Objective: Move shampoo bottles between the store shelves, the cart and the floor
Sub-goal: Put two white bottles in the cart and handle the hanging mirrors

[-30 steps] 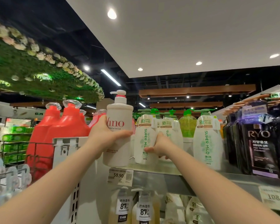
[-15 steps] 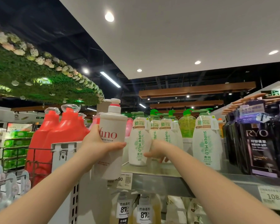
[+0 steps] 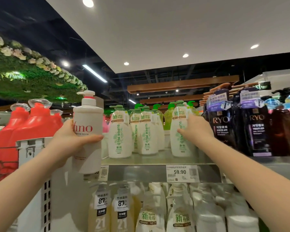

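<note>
My left hand point(image 3: 69, 139) grips a white Fino pump bottle point(image 3: 88, 131) upright, in the air at the left end of the top shelf point(image 3: 157, 159); its base hangs below the shelf edge. Several white-and-green Super Mild bottles point(image 3: 119, 133) stand in rows on that shelf. My right hand point(image 3: 195, 129) reaches over the shelf and holds the rightmost Super Mild bottle point(image 3: 178, 141), thumb across its front and fingers round its right side. That bottle stands on the shelf.
Dark RYO bottles point(image 3: 222, 124) stand close on the right. Red bottles point(image 3: 32, 128) sit behind a white perforated end panel point(image 3: 32, 148) on the left. Pale bottles point(image 3: 124, 206) fill the lower shelf under a 59.90 price tag point(image 3: 180, 173).
My right hand has left a middle Super Mild bottle and moved right onto the rightmost one. My left hand still carries the Fino bottle at the shelf's left end.
</note>
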`<state>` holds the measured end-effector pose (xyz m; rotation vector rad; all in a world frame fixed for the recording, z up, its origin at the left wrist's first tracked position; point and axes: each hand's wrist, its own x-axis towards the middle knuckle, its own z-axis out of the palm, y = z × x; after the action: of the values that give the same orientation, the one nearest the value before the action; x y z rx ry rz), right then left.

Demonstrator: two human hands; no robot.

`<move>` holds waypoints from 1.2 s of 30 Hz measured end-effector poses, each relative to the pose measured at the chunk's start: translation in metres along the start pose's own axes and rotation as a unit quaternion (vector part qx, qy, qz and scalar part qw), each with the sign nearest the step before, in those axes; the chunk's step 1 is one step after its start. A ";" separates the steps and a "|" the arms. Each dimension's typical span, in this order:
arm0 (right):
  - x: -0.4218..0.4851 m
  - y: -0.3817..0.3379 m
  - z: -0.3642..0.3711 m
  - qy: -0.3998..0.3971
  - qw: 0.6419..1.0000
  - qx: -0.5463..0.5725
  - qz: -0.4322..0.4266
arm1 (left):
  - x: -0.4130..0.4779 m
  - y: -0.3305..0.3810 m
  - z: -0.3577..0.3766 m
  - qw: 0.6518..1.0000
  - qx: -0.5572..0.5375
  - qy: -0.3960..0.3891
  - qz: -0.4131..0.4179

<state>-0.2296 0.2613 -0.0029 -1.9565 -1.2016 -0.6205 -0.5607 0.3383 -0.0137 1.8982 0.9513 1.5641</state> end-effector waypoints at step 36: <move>-0.002 -0.113 0.062 -0.358 0.869 0.340 -0.041 | -0.009 -0.001 -0.007 1.000 -0.003 0.018 0.007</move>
<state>-0.3307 0.3412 -0.0030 -1.5245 -1.6504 0.5219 -0.5689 0.3313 -0.0186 1.8824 0.9491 1.6122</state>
